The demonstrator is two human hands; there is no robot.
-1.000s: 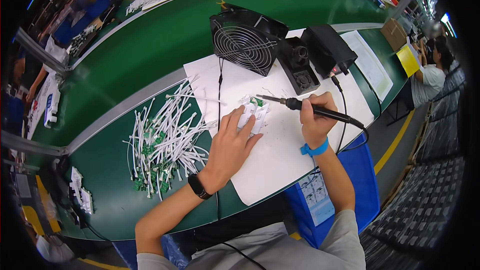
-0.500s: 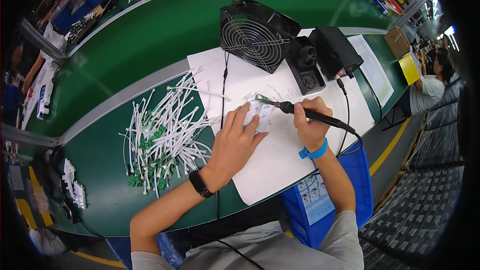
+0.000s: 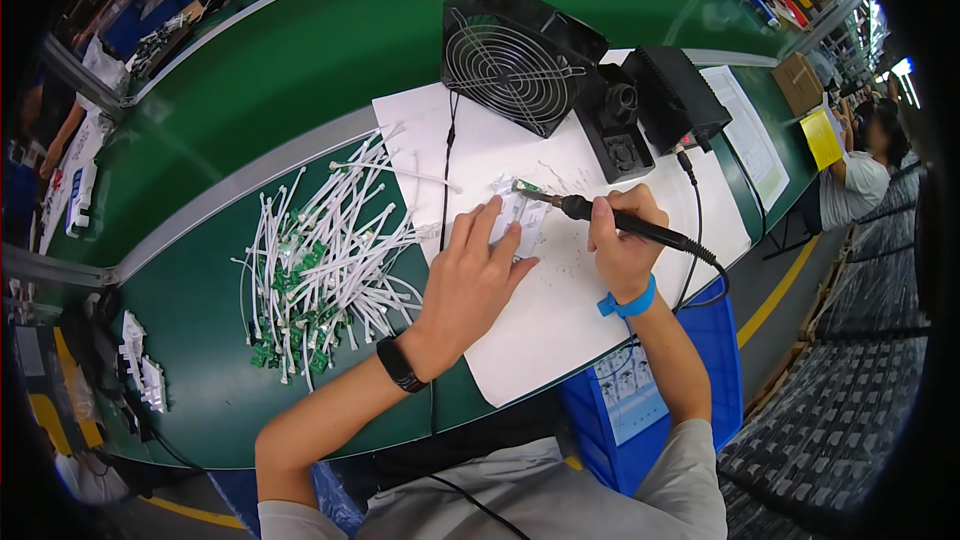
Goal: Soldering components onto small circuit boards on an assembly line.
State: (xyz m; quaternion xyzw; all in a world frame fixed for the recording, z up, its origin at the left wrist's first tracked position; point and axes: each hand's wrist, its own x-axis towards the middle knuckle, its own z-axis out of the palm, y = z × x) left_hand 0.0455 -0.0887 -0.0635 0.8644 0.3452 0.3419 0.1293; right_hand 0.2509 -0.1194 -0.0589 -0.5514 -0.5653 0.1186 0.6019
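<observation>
In my right hand [image 3: 627, 245] is a black soldering iron [image 3: 640, 228], gripped like a pen and pointing left. Its tip meets a small green circuit board [image 3: 527, 186] at the far end of a white plastic part [image 3: 508, 225]; whether it touches the board or a wire is too small to tell. My left hand [image 3: 468, 285] steadies that part on the white sheet [image 3: 540, 340] with its fingertips, partly covering it. Left of this hand lies a tangled heap of white cables [image 3: 330, 250] with small green circuit boards [image 3: 290, 330] among them.
Beyond my hands stand a black fan with a wire guard [image 3: 510, 65], a black iron holder [image 3: 618, 130] and a black power unit [image 3: 675, 100]. A blue bin [image 3: 715, 370] sits below the right table edge. White plastic pieces [image 3: 142, 365] lie far left. Another person [image 3: 865, 175] sits at right.
The view has shifted slightly. The white part and its board have turned a little under my left fingers, and the iron's tip still meets the board end.
</observation>
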